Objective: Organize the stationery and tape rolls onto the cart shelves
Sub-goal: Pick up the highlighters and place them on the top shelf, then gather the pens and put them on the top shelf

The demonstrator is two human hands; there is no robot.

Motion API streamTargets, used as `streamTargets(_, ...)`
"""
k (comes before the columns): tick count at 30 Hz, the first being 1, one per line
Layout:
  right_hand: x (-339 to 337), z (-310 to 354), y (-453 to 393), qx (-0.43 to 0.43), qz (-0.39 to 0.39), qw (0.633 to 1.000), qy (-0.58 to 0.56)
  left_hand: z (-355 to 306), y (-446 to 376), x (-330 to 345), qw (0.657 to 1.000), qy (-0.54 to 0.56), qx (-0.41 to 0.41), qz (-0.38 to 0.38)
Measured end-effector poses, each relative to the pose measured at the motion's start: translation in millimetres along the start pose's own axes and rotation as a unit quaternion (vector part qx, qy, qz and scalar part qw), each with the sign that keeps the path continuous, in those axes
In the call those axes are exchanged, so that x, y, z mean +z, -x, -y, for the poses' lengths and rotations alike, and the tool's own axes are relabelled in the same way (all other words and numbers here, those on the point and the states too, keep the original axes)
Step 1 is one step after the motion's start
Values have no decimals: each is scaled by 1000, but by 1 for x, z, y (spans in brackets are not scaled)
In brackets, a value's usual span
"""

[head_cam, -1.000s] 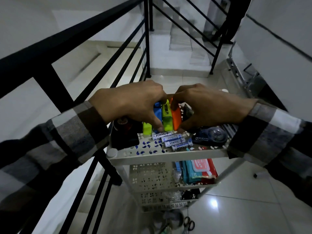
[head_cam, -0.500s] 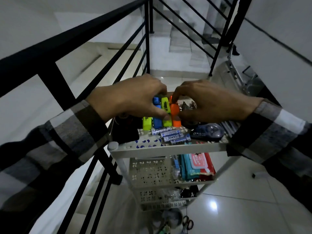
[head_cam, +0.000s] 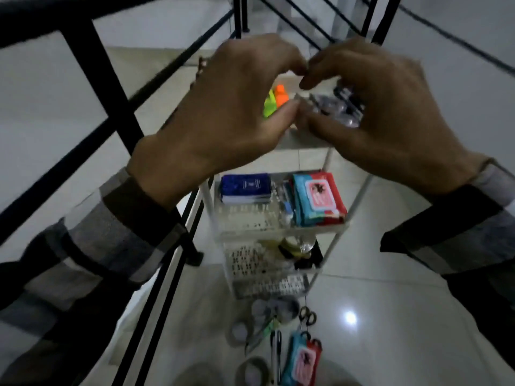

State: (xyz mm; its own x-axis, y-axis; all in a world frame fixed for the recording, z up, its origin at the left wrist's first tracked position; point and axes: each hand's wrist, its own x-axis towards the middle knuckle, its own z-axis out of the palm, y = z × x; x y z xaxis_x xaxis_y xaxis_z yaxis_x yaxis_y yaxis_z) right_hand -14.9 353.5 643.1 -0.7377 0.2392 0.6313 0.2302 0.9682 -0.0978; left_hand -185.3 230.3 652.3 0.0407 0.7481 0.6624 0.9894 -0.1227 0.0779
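Highlighters [head_cam: 274, 103] stand on the cart [head_cam: 328, 162] top shelf between my curled left hand [head_cam: 223, 107] and right hand [head_cam: 373, 112]; grip indeterminate. Risk: I tip them over the shelf's far edge.

Both hands hover over the white plastic cart [head_cam: 281, 227], fingertips nearly meeting. Just beyond the left hand [head_cam: 223, 107] thumb stand a yellow-green highlighter [head_cam: 269, 105] and an orange highlighter [head_cam: 281, 96]. Under the right hand [head_cam: 381, 112] fingers lies a blurred dark object [head_cam: 334, 107]. Whether either hand grips anything is unclear.
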Motion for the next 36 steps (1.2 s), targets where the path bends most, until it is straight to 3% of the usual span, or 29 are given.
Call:
streamTargets(5, 27, 42, 108, 13, -18, 1000, -19, -56, 109, 30, 997, 55, -9, -55)
streamTargets(13, 109, 92, 299, 82, 54, 985, -144, -116, 289, 128, 975, 174, -128, 46)
streamTargets(18, 162, 95, 385, 184, 150, 949, -206, -124, 374, 202, 917, 207, -296, 168)
streamTargets(27, 298, 67, 467, 437, 250, 815, -286, -95, 481, 326, 756, 299, -520, 261)
streamTargets(32, 389, 57, 487, 493, 311, 772, -255, -75, 503, 398, 721, 277, -561, 297)
streamTargets(36, 440, 58, 485, 503, 340, 774, -181, -60, 504, 445, 749, 193, -554, 307)
